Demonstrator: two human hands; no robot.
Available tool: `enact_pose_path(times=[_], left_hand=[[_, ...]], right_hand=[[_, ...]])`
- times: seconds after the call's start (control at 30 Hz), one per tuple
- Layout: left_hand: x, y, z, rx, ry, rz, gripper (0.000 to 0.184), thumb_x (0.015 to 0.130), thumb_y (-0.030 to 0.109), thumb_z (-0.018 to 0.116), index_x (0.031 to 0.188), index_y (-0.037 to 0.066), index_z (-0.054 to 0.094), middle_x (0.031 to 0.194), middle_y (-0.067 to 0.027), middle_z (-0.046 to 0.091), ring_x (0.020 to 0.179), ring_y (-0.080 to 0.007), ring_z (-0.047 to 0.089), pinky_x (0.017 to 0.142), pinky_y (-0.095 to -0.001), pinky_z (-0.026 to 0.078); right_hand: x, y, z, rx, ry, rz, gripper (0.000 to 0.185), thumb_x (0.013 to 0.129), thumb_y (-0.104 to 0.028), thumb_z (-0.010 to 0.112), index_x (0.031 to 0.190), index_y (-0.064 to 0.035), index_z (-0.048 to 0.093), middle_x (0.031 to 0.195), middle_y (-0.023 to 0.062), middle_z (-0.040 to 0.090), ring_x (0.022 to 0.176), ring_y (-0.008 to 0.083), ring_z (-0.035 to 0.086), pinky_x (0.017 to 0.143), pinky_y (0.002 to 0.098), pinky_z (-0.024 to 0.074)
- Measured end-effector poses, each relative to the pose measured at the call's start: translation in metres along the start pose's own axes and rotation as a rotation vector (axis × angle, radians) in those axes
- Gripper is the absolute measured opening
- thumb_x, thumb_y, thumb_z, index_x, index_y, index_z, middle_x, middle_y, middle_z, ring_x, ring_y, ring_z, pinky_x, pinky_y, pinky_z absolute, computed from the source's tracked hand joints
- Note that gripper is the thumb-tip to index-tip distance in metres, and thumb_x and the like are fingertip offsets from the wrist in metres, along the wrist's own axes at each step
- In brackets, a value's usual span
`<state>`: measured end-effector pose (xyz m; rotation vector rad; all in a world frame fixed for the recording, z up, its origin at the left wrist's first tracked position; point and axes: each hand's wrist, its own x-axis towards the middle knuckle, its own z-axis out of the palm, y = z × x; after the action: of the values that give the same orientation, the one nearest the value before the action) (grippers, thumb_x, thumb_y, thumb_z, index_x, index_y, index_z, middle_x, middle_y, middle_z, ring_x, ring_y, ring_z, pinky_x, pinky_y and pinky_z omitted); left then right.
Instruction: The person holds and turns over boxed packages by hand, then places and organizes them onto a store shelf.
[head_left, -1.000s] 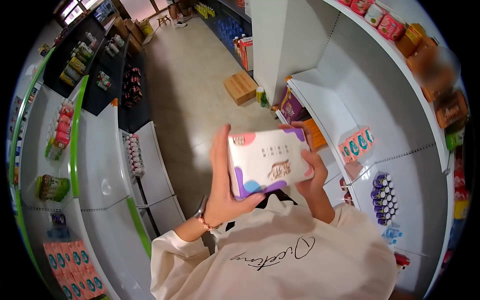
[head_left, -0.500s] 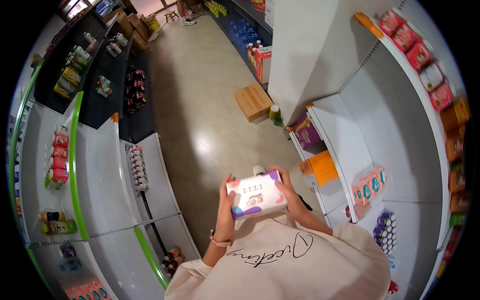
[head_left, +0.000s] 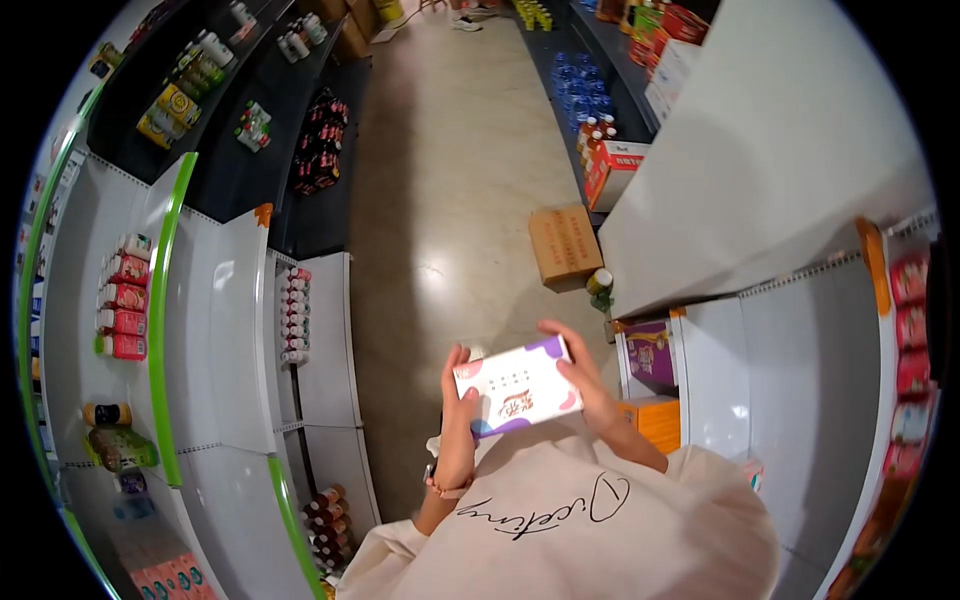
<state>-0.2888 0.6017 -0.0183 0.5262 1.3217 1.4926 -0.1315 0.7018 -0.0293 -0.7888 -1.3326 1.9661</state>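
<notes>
The floor [head_left: 430, 215] ahead of me, pale, glossy: one cardboard box [head_left: 564, 246].
Green-edged shelf [head_left: 160, 330] to my left: pink bottles [head_left: 124, 298], grouped.
Low dark shelf [head_left: 333, 218], farther along my left: black packs [head_left: 322, 142].
Dark shelf [head_left: 553, 43], far right of me: blue bottles [head_left: 580, 92]; red-and-white carton [head_left: 613, 172].
Low white shelf [head_left: 623, 372], near my right: purple carton [head_left: 650, 352]; orange box [head_left: 653, 424].

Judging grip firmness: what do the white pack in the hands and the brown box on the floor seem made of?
White pack: probably smooth printed card, given its straight edges and flat face; a plastic wrap can't be ruled out.
Brown box: likely cardboard, matt, judging by its dull tan faces and printed marks.
</notes>
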Motion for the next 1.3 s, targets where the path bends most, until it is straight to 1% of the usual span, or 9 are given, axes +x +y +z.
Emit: enact_pose_path(times=[0.17, 0.27, 0.37, 0.53, 0.67, 0.93, 1.03, 1.13, 1.3], left_hand=[[0.063, -0.010, -0.042, -0.077, 0.047, -0.190, 0.060, 0.095, 0.024, 0.043, 0.148, 0.005, 0.020, 0.149, -0.0165, 0.025, 0.136, -0.0254, 0.029, 0.111, -0.0328, 0.021], [0.130, 0.012, -0.058, -0.038, 0.008, -0.174, 0.059, 0.095, 0.022, 0.042, 0.148, 0.006, 0.020, 0.150, -0.0165, 0.024, 0.137, -0.0254, 0.027, 0.111, -0.0329, 0.021], [0.198, 0.076, -0.066, -0.017, -0.013, -0.110, 0.059, 0.095, 0.021, 0.041, 0.148, 0.006, 0.020, 0.151, -0.0163, 0.023, 0.137, -0.0254, 0.026, 0.111, -0.0325, 0.020], [0.294, 0.173, -0.105, 0.142, -0.024, 0.262, 0.061, 0.094, 0.018, 0.044, 0.147, -0.001, 0.020, 0.151, -0.0190, 0.022, 0.137, -0.0255, 0.026, 0.111, -0.0327, 0.019], [0.331, 0.202, -0.148, 0.094, 0.087, 0.318, 0.060, 0.092, 0.014, 0.044, 0.147, 0.002, 0.022, 0.149, -0.0183, 0.025, 0.136, -0.0242, 0.028, 0.111, -0.0320, 0.021], [0.335, 0.184, -0.222, 0.027, 0.369, 0.101, 0.060, 0.091, 0.011, 0.044, 0.146, 0.003, 0.023, 0.147, -0.0171, 0.028, 0.135, -0.0238, 0.030, 0.110, -0.0304, 0.022], [0.340, 0.186, -0.245, -0.063, 0.483, 0.042, 0.060, 0.091, 0.012, 0.045, 0.147, 0.004, 0.023, 0.147, -0.0161, 0.028, 0.134, -0.0234, 0.031, 0.109, -0.0303, 0.024], [0.352, 0.199, -0.266, -0.162, 0.607, 0.034, 0.060, 0.092, 0.013, 0.045, 0.147, 0.004, 0.022, 0.148, -0.0165, 0.026, 0.134, -0.0238, 0.031, 0.109, -0.0307, 0.025], [0.395, 0.217, -0.313, -0.164, 0.785, 0.191, 0.059, 0.092, 0.013, 0.044, 0.147, 0.004, 0.023, 0.150, -0.0171, 0.025, 0.136, -0.0237, 0.029, 0.110, -0.0316, 0.025]], right_hand=[[0.067, 0.028, 0.002, -0.036, -0.027, 0.175, 0.055, 0.093, -0.018, 0.045, 0.144, -0.0056, 0.027, 0.143, 0.0156, 0.032, 0.135, 0.0239, 0.028, 0.111, 0.0326, 0.0188], [0.132, 0.026, 0.007, 0.021, 0.004, 0.191, 0.057, 0.093, -0.019, 0.046, 0.145, -0.0051, 0.025, 0.143, 0.0151, 0.031, 0.134, 0.0242, 0.028, 0.111, 0.0329, 0.0189], [0.215, -0.009, 0.029, 0.022, 0.022, 0.109, 0.057, 0.093, -0.019, 0.047, 0.144, -0.0051, 0.026, 0.143, 0.0153, 0.030, 0.133, 0.0237, 0.029, 0.110, 0.0329, 0.0191], [0.347, -0.055, 0.082, -0.074, -0.028, -0.110, 0.067, 0.088, -0.027, 0.051, 0.145, -0.0027, 0.026, 0.144, 0.0169, 0.031, 0.130, 0.0237, 0.034, 0.109, 0.0337, 0.0257], [0.414, -0.063, 0.123, -0.081, -0.186, -0.184, 0.061, 0.089, -0.013, 0.051, 0.144, -0.0034, 0.026, 0.144, 0.0158, 0.031, 0.131, 0.0222, 0.034, 0.109, 0.0321, 0.0238], [0.478, -0.006, 0.175, 0.028, -0.349, 0.294, 0.060, 0.089, -0.012, 0.056, 0.143, -0.0097, 0.032, 0.144, 0.0122, 0.033, 0.132, 0.0225, 0.034, 0.108, 0.0317, 0.0259], [0.506, 0.002, 0.198, -0.056, -0.485, 0.427, 0.062, 0.089, -0.014, 0.058, 0.144, -0.0096, 0.030, 0.146, 0.0116, 0.031, 0.132, 0.0210, 0.034, 0.108, 0.0316, 0.0265], [0.550, 0.003, 0.228, -0.133, -0.655, 0.442, 0.061, 0.091, -0.014, 0.057, 0.144, -0.0094, 0.029, 0.147, 0.0112, 0.030, 0.129, 0.0197, 0.036, 0.106, 0.0307, 0.0298], [0.636, 0.004, 0.292, -0.186, -0.856, 0.376, 0.061, 0.091, -0.013, 0.058, 0.144, -0.0094, 0.029, 0.147, 0.0116, 0.030, 0.126, 0.0183, 0.040, 0.103, 0.0291, 0.0330]])
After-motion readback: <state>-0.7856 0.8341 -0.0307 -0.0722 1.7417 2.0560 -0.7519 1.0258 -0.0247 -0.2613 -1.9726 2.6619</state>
